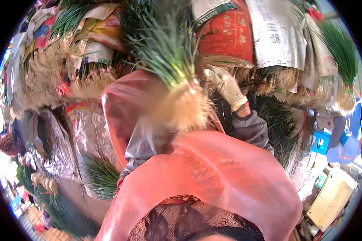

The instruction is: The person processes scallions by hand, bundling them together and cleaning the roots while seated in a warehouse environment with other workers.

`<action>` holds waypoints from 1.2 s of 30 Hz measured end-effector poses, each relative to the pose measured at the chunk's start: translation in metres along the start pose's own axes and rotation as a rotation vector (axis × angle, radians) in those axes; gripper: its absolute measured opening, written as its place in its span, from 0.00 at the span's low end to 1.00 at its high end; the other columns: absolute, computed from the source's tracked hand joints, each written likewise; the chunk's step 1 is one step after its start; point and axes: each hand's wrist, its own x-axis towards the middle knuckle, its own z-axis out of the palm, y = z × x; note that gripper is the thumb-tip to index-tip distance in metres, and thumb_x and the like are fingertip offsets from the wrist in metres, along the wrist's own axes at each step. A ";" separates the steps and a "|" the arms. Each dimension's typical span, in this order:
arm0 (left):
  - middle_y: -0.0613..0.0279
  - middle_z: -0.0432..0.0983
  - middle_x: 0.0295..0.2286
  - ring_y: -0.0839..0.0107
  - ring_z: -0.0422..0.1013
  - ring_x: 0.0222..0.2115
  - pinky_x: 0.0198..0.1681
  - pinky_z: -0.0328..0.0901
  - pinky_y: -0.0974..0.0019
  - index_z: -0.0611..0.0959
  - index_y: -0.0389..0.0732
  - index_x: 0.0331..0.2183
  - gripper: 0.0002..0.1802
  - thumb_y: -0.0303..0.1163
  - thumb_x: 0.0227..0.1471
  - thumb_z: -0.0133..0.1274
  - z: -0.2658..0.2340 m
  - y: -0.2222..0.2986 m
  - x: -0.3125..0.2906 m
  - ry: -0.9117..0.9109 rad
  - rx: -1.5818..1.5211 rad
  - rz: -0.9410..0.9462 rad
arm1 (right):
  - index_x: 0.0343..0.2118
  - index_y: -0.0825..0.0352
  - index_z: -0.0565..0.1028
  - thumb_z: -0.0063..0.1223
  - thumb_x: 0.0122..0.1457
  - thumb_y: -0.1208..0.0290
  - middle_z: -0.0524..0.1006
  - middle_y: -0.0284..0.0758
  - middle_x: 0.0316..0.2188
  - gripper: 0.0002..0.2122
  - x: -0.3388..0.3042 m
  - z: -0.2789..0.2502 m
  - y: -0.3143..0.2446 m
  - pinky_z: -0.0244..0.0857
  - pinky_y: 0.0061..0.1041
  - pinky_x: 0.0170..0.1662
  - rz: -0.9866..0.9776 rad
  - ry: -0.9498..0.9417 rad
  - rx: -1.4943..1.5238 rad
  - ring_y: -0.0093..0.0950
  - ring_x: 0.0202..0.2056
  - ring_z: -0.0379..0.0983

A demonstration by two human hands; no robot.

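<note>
A: What do the hands do here?

B: The right hand (226,86) wears a pale dirty glove and reaches up to the heap of sacks. Its fingers are bent, but I cannot tell if they pinch something, because the dry roots behind it hide the tips. The grey sleeve (251,129) comes after it.

A: And the left hand?

B: I cannot find it. A grey sleeve part shows low at the left, under the thin pink plastic bag (213,176), and the hand itself is covered. So I cannot tell its state.

A: Where is the bunch of green onions (173,70)?

B: In the middle of the view, just beside the gloved hand, on its left. The green leaves point up and away, and the pale hairy roots (191,110) point down toward the person, over the upper edge of the pink bag. It looks a little blurred.

A: What is around?

B: Many more such bunches are stacked behind, between a red sack (226,34) and a white sack (275,34). One more bunch (342,56) stands at the far right.
</note>
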 end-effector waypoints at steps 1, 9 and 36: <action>0.58 0.77 0.32 0.69 0.75 0.33 0.41 0.72 0.65 0.76 0.38 0.45 0.18 0.40 0.57 0.50 -0.019 0.001 0.007 -0.049 -0.106 -0.098 | 0.53 0.71 0.68 0.46 0.63 0.58 0.69 0.46 0.53 0.22 -0.004 0.021 -0.011 0.57 0.29 0.57 0.007 -0.055 0.378 0.39 0.55 0.64; 0.65 0.77 0.30 0.74 0.75 0.29 0.34 0.71 0.66 0.77 0.38 0.44 0.17 0.37 0.56 0.51 0.064 -0.016 -0.013 -0.175 0.140 0.178 | 0.57 0.73 0.61 0.35 0.67 0.64 0.61 0.42 0.59 0.21 -0.030 0.011 -0.107 0.58 0.32 0.59 -0.089 0.157 0.827 0.36 0.54 0.65; 0.50 0.73 0.42 0.65 0.71 0.42 0.45 0.68 0.63 0.70 0.31 0.49 0.25 0.36 0.52 0.50 0.021 -0.042 -0.029 -0.849 0.311 0.583 | 0.52 0.70 0.67 0.45 0.60 0.71 0.73 0.36 0.42 0.17 -0.038 0.010 -0.139 0.64 0.26 0.42 0.075 -0.416 0.473 0.27 0.40 0.69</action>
